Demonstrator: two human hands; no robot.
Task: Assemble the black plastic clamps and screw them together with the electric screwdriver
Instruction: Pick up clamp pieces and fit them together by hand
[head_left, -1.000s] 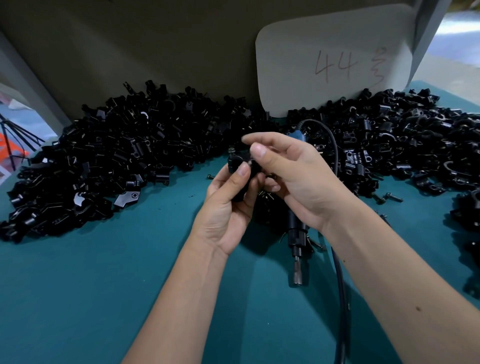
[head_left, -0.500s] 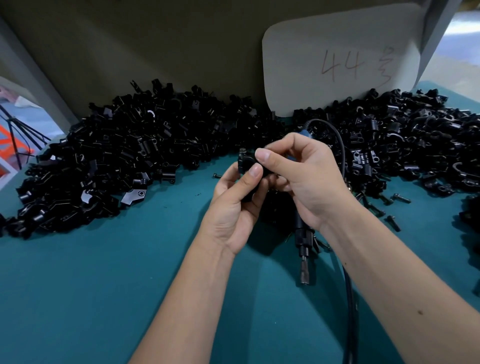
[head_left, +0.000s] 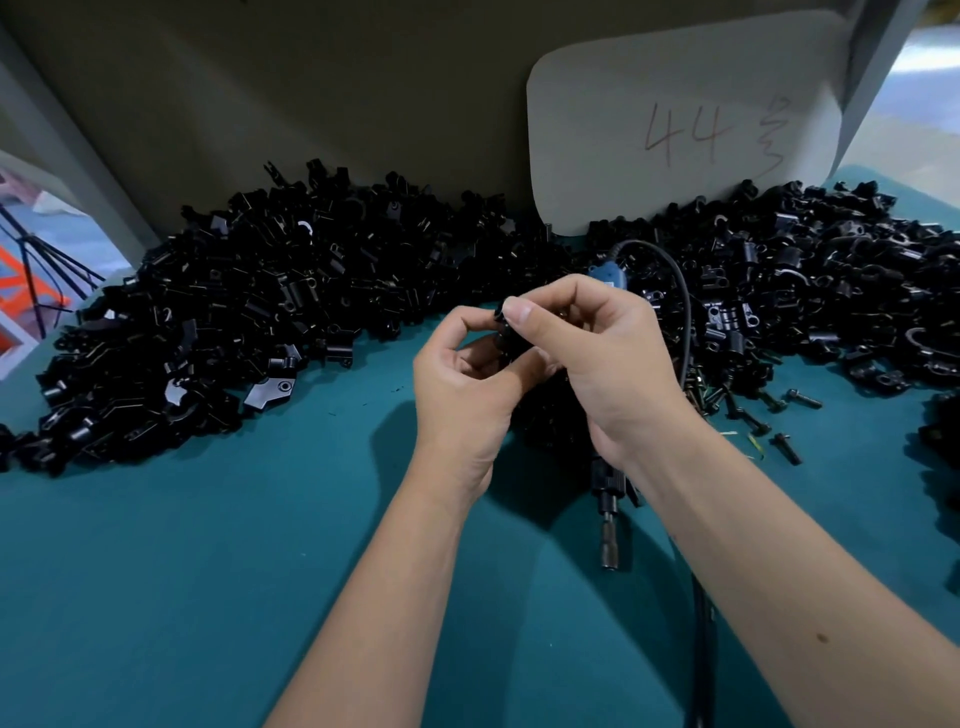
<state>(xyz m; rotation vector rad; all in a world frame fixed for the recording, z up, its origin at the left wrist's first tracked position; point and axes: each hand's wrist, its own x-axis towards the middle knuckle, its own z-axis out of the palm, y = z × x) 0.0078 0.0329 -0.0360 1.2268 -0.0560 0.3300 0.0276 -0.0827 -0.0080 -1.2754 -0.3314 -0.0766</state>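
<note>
head: both my forearms reach forward over the teal table (head_left: 208, 571) | my left hand (head_left: 462, 384) and right hand (head_left: 597, 358) curl together, pinching one black clamp (head_left: 506, 332) | electric screwdriver (head_left: 608, 499) lies beneath my right wrist

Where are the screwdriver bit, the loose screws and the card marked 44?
screwdriver bit (head_left: 609, 545), head view, metal tip.
loose screws (head_left: 787, 448), head view, one screw's shaft.
card (head_left: 597, 130), head view, blank left part.
</note>
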